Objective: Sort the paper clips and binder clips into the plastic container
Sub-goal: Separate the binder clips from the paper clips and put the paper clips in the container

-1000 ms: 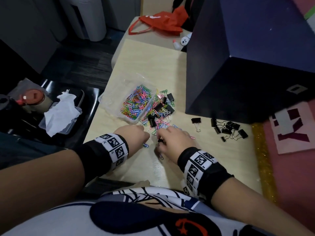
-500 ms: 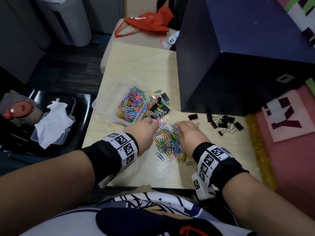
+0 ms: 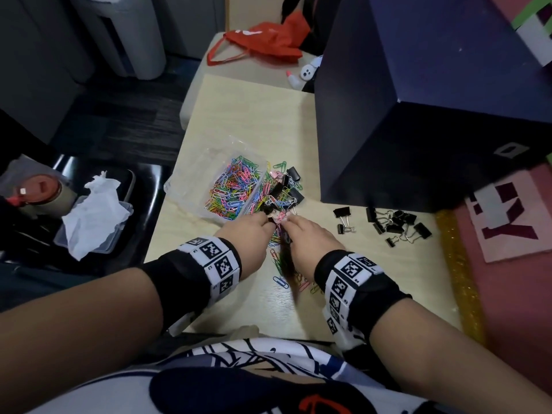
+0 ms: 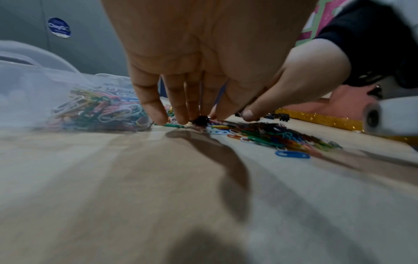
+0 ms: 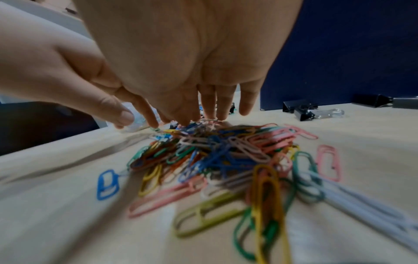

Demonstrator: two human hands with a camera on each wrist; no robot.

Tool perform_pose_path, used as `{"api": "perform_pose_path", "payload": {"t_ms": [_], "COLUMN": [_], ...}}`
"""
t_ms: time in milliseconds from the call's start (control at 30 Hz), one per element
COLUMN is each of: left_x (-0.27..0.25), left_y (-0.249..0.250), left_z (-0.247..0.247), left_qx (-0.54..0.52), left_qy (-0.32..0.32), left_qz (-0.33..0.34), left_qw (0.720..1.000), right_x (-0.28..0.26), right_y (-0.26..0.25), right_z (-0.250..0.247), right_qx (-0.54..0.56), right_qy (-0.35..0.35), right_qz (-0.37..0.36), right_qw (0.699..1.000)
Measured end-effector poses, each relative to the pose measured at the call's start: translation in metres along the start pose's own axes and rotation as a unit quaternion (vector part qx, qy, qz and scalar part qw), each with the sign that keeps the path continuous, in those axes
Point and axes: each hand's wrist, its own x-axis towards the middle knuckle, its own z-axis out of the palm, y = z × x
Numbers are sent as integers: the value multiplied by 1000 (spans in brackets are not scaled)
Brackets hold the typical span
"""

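Note:
A clear plastic container [image 3: 191,177] [image 4: 34,89] lies on the pale table [image 3: 245,115] and holds coloured paper clips [image 3: 231,186]. Against its right side sits a mixed heap of paper clips and black binder clips [image 3: 283,189]. More loose paper clips [image 3: 279,279] [image 5: 226,153] [image 4: 271,137] are spread beneath my hands. My left hand [image 3: 263,222] [image 4: 181,116] and right hand [image 3: 291,224] [image 5: 203,116] are side by side. Their straight fingers point down and touch the clips at the pile's far end. A small black binder clip [image 4: 201,120] lies at my left fingertips.
Several black binder clips [image 3: 394,222] [image 5: 300,109] lie apart to the right, in front of a large dark blue box [image 3: 418,115]. A gold strip [image 3: 457,264] edges the table on the right. Left of the table stands a tray with tissue [image 3: 92,210].
Half a second ago my hands were apart on either side of the loose clips. They have closed together and their fingertips now meet near the mixed heap by the container.

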Motion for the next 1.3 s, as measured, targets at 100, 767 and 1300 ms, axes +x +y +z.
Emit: {"api": "perform_pose_path", "payload": {"t_ms": [100,767,1300], "left_x": [2,-3,-8], "left_y": [2,33,-14], "left_z": [-1,-5,-42], "left_qx": [11,76,75], "left_qy": [-26,-81,9], "left_qz": [0,70,-170], "left_qw": [1000,991,983], "right_x": [-6,-12,-20], "right_y": [4,34,12], "right_z": [0,-9,-11], "right_qx": [-36,31,-24], "right_qy": [5,-14,6], "right_qz": [4,42,25], "right_qw": [999,999,999]}}
